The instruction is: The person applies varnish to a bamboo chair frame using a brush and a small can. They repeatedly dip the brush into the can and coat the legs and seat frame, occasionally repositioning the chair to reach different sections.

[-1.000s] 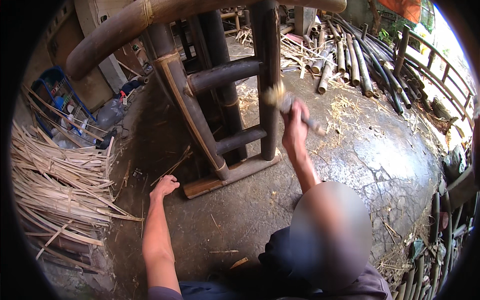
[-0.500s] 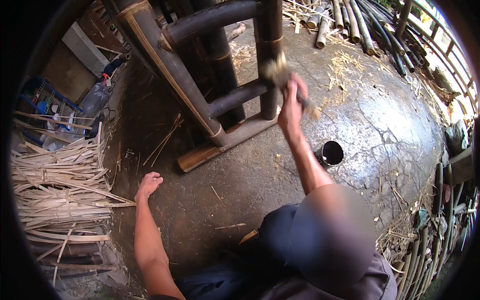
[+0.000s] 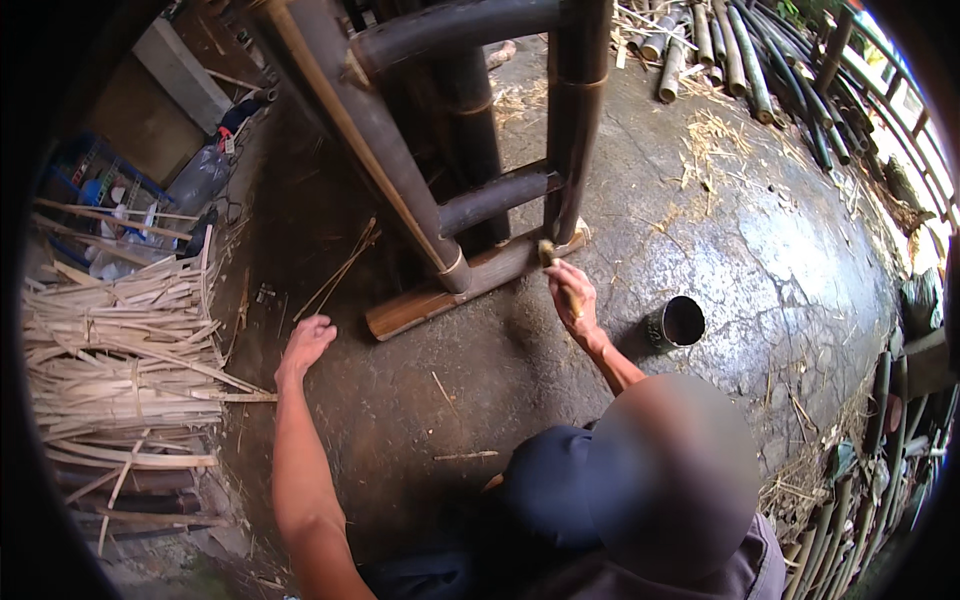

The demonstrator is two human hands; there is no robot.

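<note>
My right hand (image 3: 572,300) grips the handle of a small hammer (image 3: 548,250). The hammer's head is down against the foot of a dark bamboo post (image 3: 572,130), where the post meets a wooden base board (image 3: 420,308). The post belongs to a dark bamboo frame (image 3: 400,140) with cross rungs that stands on the concrete floor. My left hand (image 3: 305,345) rests on the floor to the left of the board with its fingers spread, and it holds nothing.
A small metal can (image 3: 680,322) stands on the floor just right of my right hand. A heap of split bamboo strips (image 3: 120,340) lies at the left. Bamboo poles (image 3: 740,60) are piled at the top right. A plastic bottle (image 3: 200,175) and clutter sit at the upper left.
My right hand has swung the hammer down from beside the upright post to its foot. The view has tipped downward and closer. My left hand stays on the floor.
</note>
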